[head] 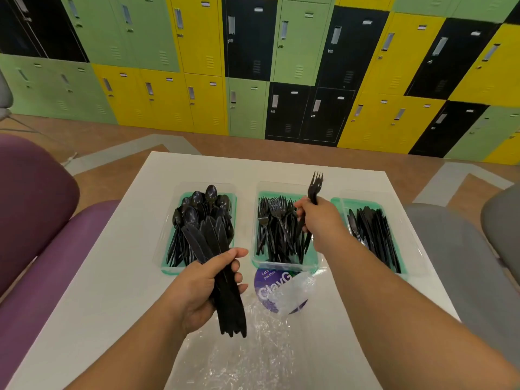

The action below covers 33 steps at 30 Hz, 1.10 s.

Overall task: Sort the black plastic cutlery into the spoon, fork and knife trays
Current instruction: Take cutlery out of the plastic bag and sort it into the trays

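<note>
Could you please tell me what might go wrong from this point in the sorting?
1. The left hand grips a fanned bundle of knives close by the spoon tray; one could slip in among the spoons.
2. The right hand holds forks above the full fork tray; dropped carelessly, they might slide over its rim.

Bright, even indoor light falls from overhead. The white counter [126,277] is nearly washed out and carries only faint, soft shadows beside the arms. Small glints of glare scatter over the crinkled clear plastic wrap [253,347]. The wide-angle lens bows the lockers [197,46], which lean outward toward the frame edges. Detail is slightly soft throughout, and the black cutlery [278,229] merges into dark masses.
</note>
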Motion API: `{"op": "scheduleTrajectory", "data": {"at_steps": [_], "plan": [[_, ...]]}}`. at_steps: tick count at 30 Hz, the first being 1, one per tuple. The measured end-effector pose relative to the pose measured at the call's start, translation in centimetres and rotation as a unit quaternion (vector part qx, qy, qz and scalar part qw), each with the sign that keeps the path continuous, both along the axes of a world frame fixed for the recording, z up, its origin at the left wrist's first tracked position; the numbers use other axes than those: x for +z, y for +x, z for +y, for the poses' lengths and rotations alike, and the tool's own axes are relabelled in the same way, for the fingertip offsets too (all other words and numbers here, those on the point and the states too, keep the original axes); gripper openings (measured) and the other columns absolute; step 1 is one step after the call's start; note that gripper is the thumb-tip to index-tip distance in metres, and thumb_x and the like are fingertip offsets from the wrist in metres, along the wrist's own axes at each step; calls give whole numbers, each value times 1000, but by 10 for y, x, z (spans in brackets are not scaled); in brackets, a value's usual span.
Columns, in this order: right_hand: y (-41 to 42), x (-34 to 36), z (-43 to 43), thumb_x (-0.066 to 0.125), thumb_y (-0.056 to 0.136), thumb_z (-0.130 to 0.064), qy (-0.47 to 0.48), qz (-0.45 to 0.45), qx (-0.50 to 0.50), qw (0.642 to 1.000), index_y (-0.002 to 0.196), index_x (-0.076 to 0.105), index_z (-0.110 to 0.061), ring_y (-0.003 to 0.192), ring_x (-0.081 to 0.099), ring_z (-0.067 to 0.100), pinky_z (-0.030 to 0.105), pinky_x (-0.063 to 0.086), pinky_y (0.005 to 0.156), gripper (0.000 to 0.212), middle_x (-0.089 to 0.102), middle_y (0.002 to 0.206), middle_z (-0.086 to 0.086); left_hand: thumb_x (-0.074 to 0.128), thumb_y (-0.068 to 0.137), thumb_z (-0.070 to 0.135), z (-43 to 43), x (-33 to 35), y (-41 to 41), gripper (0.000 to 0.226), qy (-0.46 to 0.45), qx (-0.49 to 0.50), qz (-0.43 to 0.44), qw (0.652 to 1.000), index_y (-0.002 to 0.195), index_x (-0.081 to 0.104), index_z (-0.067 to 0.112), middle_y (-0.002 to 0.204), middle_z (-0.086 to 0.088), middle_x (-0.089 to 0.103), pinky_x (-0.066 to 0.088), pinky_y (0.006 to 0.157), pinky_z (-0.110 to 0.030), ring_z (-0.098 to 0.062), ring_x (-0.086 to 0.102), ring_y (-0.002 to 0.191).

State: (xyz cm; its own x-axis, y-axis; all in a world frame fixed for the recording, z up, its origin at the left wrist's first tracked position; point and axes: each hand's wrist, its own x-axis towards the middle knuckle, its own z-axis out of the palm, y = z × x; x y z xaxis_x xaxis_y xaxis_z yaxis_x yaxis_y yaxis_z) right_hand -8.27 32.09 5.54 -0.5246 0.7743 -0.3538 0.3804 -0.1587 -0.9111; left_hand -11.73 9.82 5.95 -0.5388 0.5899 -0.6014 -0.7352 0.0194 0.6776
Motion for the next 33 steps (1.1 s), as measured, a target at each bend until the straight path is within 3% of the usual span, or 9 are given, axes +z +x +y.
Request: {"op": "scheduleTrajectory", "data": {"at_steps": [5,7,10,13,18,19,22,29,33], "plan": [[-33,-25,8,53,95,-11,23,-70,79,994,77,58,-12,59,52,18,28,41,52,18,61,73,9,56,92,16,-7,-5,-5,22,-28,11,12,999,96,71,1,67,-6,53,51,67,-35,-18,49,60],[-38,-38,10,62,90,-16,60,-130,104,984,79,63,-7,68,59,26,37,52,64,13,67,83,15,56,92,15,-10,-8,-6,20,-33,16,12,999,95,70,0,67,-7,52,50,68,-35,-19,49,60],[-39,-40,9,65,87,-26,113,-190,118,968,108,67,0,97,66,31,40,53,91,34,69,106,16,57,91,14,-15,-11,-7,19,-46,16,11,999,93,71,0,67,-8,53,51,69,-36,-20,50,61],[-34,-39,5,59,93,-32,182,-233,125,947,127,57,3,120,55,32,34,44,100,48,59,131,16,57,91,14,-15,-14,-9,20,-63,16,5,998,93,71,0,67,-8,54,52,69,-35,-20,51,61],[-29,-49,10,61,91,-27,192,-183,63,962,78,60,-9,82,56,28,31,42,70,22,59,77,10,57,91,13,-10,-16,-7,19,-59,17,-1,998,94,70,-1,67,-9,54,51,69,-35,-19,51,60],[-28,-50,13,61,92,-24,183,-172,60,966,86,63,-10,87,57,27,30,44,74,15,61,86,10,57,92,12,-7,-16,-5,18,-58,15,-1,998,94,70,-1,67,-8,53,51,68,-35,-19,51,60],[-28,-51,20,59,92,-14,176,-172,65,967,126,61,-7,110,60,32,33,49,95,34,63,124,14,59,90,7,-5,-15,-4,14,-66,15,-1,998,93,70,1,69,-11,55,53,69,-35,-21,54,61],[-14,-39,9,61,91,-16,272,-102,25,956,117,63,-11,93,55,18,24,44,83,27,56,114,6,57,89,0,-2,-12,-4,17,-45,5,6,999,101,68,4,77,-15,72,57,77,-37,-25,72,73],[1,-10,-33,59,92,-32,53,-23,193,979,96,73,-20,90,58,13,30,44,80,20,67,93,-5,57,88,0,1,-11,-5,15,-4,-5,-19,1000,103,59,-1,87,-20,74,60,70,-34,-26,73,72]]}}
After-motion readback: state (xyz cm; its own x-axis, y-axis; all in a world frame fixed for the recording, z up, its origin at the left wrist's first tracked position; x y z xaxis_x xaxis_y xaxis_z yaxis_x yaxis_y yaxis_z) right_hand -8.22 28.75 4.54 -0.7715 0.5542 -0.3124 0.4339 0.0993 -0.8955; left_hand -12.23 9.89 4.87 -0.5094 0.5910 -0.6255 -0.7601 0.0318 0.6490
